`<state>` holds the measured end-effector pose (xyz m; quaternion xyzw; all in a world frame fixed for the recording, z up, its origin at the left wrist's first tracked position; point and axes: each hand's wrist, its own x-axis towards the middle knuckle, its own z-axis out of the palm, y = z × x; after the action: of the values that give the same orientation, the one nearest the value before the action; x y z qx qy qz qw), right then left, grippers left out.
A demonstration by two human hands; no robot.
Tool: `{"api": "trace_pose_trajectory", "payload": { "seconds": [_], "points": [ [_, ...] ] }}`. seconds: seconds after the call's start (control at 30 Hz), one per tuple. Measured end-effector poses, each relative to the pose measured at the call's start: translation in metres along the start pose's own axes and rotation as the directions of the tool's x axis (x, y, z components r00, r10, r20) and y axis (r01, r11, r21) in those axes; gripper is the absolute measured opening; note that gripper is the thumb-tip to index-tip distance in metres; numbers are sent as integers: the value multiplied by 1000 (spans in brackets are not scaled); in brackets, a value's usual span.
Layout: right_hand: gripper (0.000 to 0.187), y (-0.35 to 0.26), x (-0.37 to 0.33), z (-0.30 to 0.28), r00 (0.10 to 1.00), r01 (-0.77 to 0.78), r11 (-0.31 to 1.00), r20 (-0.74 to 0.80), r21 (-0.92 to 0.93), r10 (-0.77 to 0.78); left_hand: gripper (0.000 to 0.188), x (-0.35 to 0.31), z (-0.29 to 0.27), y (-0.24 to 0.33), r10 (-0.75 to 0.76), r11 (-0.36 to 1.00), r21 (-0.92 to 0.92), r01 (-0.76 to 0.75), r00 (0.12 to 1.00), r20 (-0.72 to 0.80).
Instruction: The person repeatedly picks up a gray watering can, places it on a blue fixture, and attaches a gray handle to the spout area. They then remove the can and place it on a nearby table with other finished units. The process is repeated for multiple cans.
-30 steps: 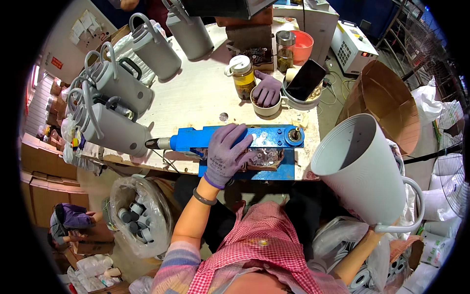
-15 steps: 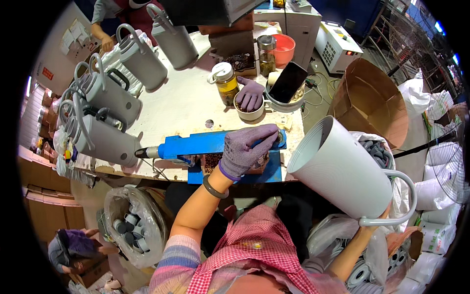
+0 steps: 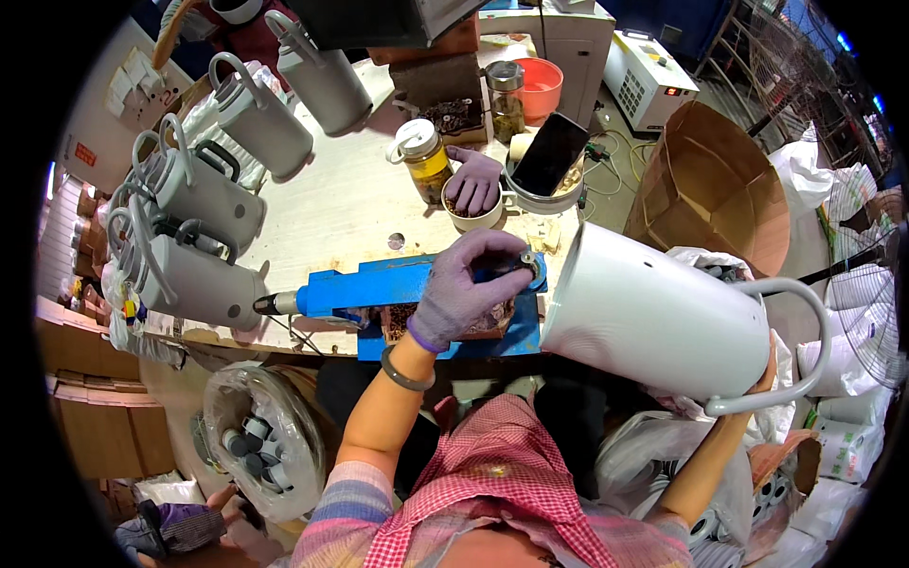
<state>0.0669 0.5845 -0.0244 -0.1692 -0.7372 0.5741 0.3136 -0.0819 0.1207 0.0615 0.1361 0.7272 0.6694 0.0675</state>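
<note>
My left hand (image 3: 469, 289), in a purple-grey glove, is closed in a pinch at the right end of a blue bench fixture (image 3: 379, 284). Its thumb and forefinger meet around a small metal piece (image 3: 529, 265) whose kind is too small to make out. My right hand (image 3: 767, 367), bare and partly hidden, grips a light grey watering-can-like jug body (image 3: 663, 327) near its handle end. The jug is tilted on its side, its wide end toward the fixture. Small holes show in its wall.
Several finished-looking grey jugs (image 3: 322, 85) stand on the white table (image 3: 331, 204). Behind the fixture are a cup (image 3: 473, 222) with a spare glove, a jar (image 3: 426, 175), and a phone (image 3: 549, 156). A carton (image 3: 710, 189) stands right; bagged parts (image 3: 256, 450) sit lower left.
The jug has turned in my right hand, so holes in its wall now show, and moved slightly right. My left fingers have curled in around the small metal piece at the fixture's end.
</note>
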Motion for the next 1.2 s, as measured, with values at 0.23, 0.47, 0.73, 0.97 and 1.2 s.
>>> {"api": "trace_pose_trajectory", "payload": {
  "seconds": [0.23,0.47,0.73,0.97,1.2],
  "points": [
    [54,-47,51,106,965,-209,892,232,401,122,33,-55,-7,6,-203,816,-567,115,975,-95],
    [62,-67,-2,247,855,-131,906,508,402,-102,39,-108,-55,-26,-126,981,-192,-11,716,-687],
    [59,-51,-22,285,858,-57,921,491,386,-152,37,-119,-89,-43,-127,987,-161,21,719,-684],
    [60,-59,-20,285,859,-5,943,484,334,-167,38,-118,-87,-38,-160,980,-196,27,688,-708],
    [61,-53,-22,292,846,9,938,498,347,-192,36,-120,-96,-32,-141,986,-156,51,752,-644]
  ]
}}
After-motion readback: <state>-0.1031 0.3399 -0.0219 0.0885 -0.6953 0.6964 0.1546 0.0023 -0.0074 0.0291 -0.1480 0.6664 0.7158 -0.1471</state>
